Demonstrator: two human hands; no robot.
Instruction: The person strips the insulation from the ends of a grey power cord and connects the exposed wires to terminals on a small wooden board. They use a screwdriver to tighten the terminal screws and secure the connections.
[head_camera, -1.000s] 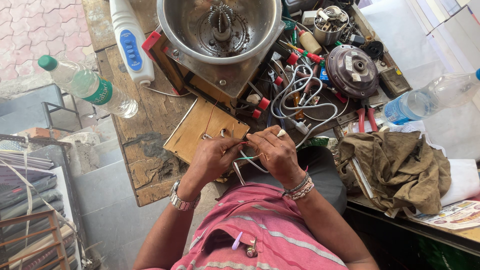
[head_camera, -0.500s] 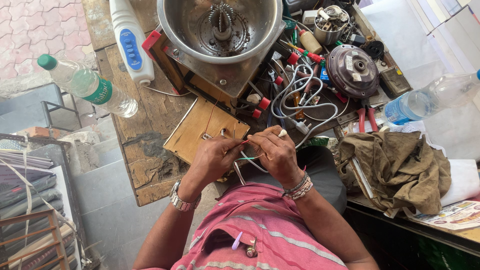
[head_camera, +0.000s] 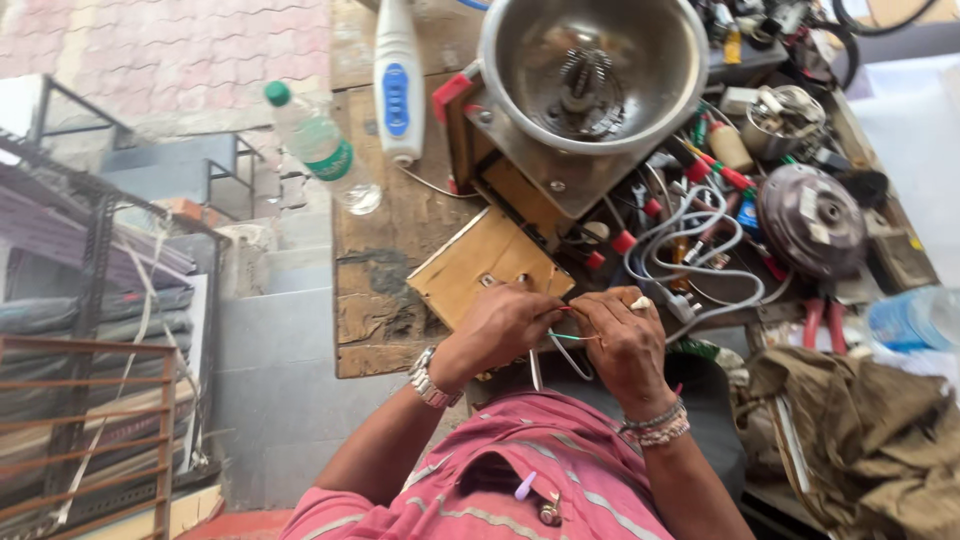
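Place: at the near edge of one worn wooden workbench (head_camera: 385, 270), both hands meet over a small square plywood board (head_camera: 480, 275).
Left hand: the left hand (head_camera: 500, 325), a metal watch on its wrist, has its fingers closed together, pinching the thin wires.
Right hand: the right hand (head_camera: 625, 340), with beaded bracelets at the wrist, has its fingers curled shut on the same wires from the other side.
Wires: two thin wires, one red (head_camera: 565, 308) and one green (head_camera: 572, 337), run between the two hands; a grey wire loop (head_camera: 565, 362) hangs just below them.
Bowl: one large steel bowl with a whisk-like blade inside (head_camera: 590, 70) stands behind the board.
Bottles: two clear plastic bottles, one green-capped (head_camera: 322, 150) at the bench's left edge, one lying far right (head_camera: 915, 318).
Other: one white and blue handheld tool (head_camera: 397, 80), one round dark motor part (head_camera: 812, 220), one pair of red-handled pliers (head_camera: 825, 322), one crumpled brown cloth (head_camera: 870, 430).
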